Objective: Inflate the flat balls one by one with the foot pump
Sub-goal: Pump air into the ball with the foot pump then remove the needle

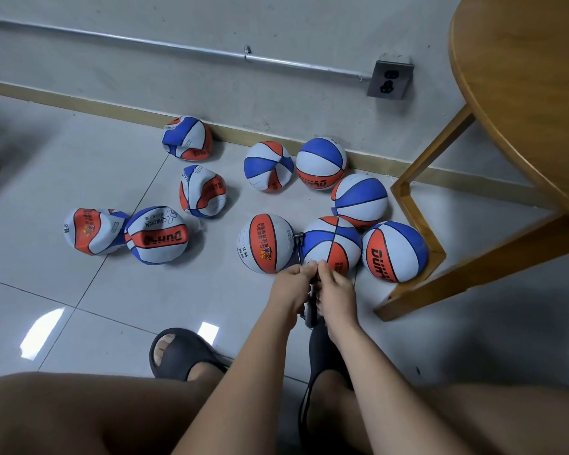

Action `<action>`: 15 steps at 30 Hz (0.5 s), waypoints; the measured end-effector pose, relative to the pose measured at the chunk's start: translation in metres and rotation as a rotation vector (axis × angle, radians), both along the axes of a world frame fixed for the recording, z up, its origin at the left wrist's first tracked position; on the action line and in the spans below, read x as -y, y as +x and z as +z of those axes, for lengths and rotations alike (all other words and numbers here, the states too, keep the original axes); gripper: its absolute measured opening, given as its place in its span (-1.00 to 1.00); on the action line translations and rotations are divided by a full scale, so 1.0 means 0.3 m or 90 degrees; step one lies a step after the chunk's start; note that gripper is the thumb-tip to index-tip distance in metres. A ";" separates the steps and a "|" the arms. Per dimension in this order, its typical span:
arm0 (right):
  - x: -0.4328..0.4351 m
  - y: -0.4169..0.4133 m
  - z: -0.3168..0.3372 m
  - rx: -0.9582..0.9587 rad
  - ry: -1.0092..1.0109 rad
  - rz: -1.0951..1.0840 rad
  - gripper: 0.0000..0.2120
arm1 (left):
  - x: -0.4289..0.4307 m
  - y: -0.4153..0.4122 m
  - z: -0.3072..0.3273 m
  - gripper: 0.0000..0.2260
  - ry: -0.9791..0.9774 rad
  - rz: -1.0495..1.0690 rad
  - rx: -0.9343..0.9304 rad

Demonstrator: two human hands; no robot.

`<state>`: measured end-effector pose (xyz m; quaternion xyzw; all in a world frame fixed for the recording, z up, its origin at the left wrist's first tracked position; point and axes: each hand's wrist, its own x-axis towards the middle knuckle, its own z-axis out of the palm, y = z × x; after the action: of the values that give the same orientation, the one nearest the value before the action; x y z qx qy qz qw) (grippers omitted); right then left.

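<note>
Room: grey tile floor by a grey wall, with a wooden desk point(523, 77) at the right
Balls: ten on the floor; the flat balls point(202, 192) lie crumpled at the left, the round ones sit together at the right
Ball being worked on: the middle ball point(330, 246), just past the fingertips, with a round ball on each side
Foot pump point(309, 311): dark and long, it runs from the feet up towards that ball
Left hand point(293, 284): fingers curled, holding the top of the foot pump
Right hand point(337, 284): fingers curled too, holding it from the other side
Pump tip: hidden by the fingers, so I cannot tell if it is in the ball
What matters next: the middle ball is straight ahead of both hands, and the foot pump points right at it; the flat balls are well off to the left, nearer the left hand
</note>
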<state>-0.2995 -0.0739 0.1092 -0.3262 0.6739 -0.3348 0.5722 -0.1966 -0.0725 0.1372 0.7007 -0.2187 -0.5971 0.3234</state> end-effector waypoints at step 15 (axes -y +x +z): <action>-0.094 -0.076 -0.136 -0.070 0.218 0.153 -0.50 | -0.125 0.005 -0.223 -0.61 0.142 -0.051 0.009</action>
<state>-0.3224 -0.0456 0.0685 -0.3203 0.7071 -0.1266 0.6175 -0.1952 -0.0349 0.0703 0.7273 -0.1812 -0.6252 0.2176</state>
